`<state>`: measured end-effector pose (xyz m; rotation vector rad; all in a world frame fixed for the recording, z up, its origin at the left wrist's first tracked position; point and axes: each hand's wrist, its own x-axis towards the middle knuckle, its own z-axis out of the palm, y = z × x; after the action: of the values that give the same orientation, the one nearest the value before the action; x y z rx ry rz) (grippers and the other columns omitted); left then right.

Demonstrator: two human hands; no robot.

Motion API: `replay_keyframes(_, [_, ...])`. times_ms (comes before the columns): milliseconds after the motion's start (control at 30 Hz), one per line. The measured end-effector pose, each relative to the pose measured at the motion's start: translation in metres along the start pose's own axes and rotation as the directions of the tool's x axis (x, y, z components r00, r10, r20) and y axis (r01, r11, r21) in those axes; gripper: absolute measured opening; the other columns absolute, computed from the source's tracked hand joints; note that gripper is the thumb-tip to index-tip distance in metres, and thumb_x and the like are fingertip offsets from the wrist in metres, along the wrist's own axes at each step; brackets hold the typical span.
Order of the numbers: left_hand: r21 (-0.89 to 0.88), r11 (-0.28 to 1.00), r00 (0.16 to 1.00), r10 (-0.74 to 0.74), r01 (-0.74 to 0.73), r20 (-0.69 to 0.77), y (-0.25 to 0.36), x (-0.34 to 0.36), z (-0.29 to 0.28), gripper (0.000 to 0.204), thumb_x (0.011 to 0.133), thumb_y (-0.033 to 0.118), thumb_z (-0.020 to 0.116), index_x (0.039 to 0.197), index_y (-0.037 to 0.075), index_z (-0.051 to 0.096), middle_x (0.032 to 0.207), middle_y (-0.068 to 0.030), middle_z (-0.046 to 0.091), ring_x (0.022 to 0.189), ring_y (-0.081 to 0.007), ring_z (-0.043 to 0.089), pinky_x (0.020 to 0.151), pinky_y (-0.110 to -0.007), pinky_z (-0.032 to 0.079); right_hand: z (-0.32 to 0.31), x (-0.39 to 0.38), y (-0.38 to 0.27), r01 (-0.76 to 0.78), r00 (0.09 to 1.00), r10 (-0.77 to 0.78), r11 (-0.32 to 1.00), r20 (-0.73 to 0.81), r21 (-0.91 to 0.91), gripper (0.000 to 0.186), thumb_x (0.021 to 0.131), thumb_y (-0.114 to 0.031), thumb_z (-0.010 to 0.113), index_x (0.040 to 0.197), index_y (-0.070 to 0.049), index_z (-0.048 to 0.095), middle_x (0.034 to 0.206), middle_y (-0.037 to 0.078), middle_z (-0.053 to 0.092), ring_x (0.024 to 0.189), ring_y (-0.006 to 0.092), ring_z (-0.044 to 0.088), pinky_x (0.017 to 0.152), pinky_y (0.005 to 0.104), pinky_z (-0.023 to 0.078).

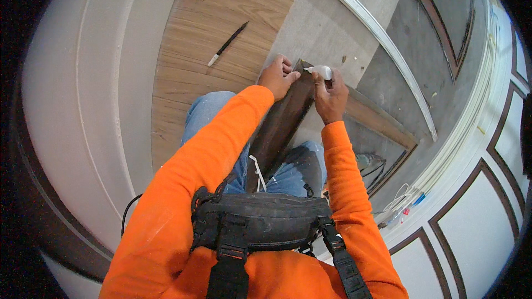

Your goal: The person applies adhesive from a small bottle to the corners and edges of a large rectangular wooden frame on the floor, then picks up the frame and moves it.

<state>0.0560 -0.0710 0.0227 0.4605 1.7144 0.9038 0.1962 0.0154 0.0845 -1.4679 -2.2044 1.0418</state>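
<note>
Though narrow-tipped, rounded white bottle (323, 72)

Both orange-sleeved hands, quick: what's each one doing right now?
Left hand: partly curled, thumb at the edge of the long dark-brown board; whether it grips cannot be told.
Right hand: closed, holding a small white bottle.

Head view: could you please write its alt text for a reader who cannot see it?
A person's right hand holds a small white bottle, its tip at the end of a dark brown board; the left hand is at the same end. A black-and-white pen-like tool lies on wood-patterned flooring.
</note>
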Motion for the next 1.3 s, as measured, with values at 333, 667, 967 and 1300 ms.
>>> replay_keyframes(333, [0.079, 0.996, 0.999, 0.039, -0.04, 0.02, 0.006, -0.008, -0.004, 0.041, 0.089, 0.024, 0.071, 0.119, 0.001, 0.055, 0.107, -0.0158, 0.069, 0.097, -0.0277, 0.068, 0.087, -0.039, 0.053, -0.014, -0.023, 0.003, -0.153, 0.976, 0.191, 0.941, -0.1, 0.303, 0.026, 0.094, -0.025, 0.069, 0.104, -0.001, 0.064, 0.094, 0.009, 0.069, 0.086, 0.0184, 0.065, 0.076, 0.0329, 0.052])
replay_keyframes(667, [0.545, 0.832, 0.989, 0.142, -0.105, -0.027, 0.027, -0.022, 0.009, 0.046, 0.087, 0.023, 0.067, 0.127, 0.001, 0.061, 0.12, -0.0256, 0.065, 0.112, -0.0411, 0.061, 0.099, -0.046, 0.047, -0.012, -0.063, 0.023, -0.248, 0.849, 0.504, 0.643, -0.158, 0.724, 0.023, 0.099, -0.021, 0.063, 0.108, -0.001, 0.061, 0.099, 0.007, 0.067, 0.083, 0.013, 0.065, 0.077, 0.0288, 0.055])
replay_keyframes(967, [0.376, 0.925, 0.96, 0.142, -0.043, -0.24, 0.036, -0.031, -0.018, 0.049, 0.089, 0.026, 0.065, 0.13, 0.001, 0.058, 0.125, -0.023, 0.064, 0.119, -0.0377, 0.059, 0.104, -0.042, 0.045, -0.002, -0.059, 0.023, -0.274, 0.863, 0.49, 0.662, -0.126, 0.698, 0.023, 0.098, -0.021, 0.064, 0.107, -0.001, 0.062, 0.096, 0.005, 0.066, 0.082, 0.0118, 0.063, 0.076, 0.0285, 0.055])
replay_keyframes(1300, [0.874, 0.485, 0.507, 0.75, 0.016, -0.425, 0.003, 0.1, -0.186, 0.027, 0.088, 0.024, 0.062, 0.11, 0.011, 0.056, 0.132, -0.0122, 0.053, 0.123, -0.034, 0.05, 0.102, -0.048, 0.039, 0.016, -0.028, 0.006, -0.161, 0.955, 0.23, 0.933, -0.186, 0.322, 0.028, 0.091, -0.025, 0.071, 0.105, -0.001, 0.064, 0.094, 0.013, 0.069, 0.086, 0.0217, 0.066, 0.08, 0.0329, 0.051])
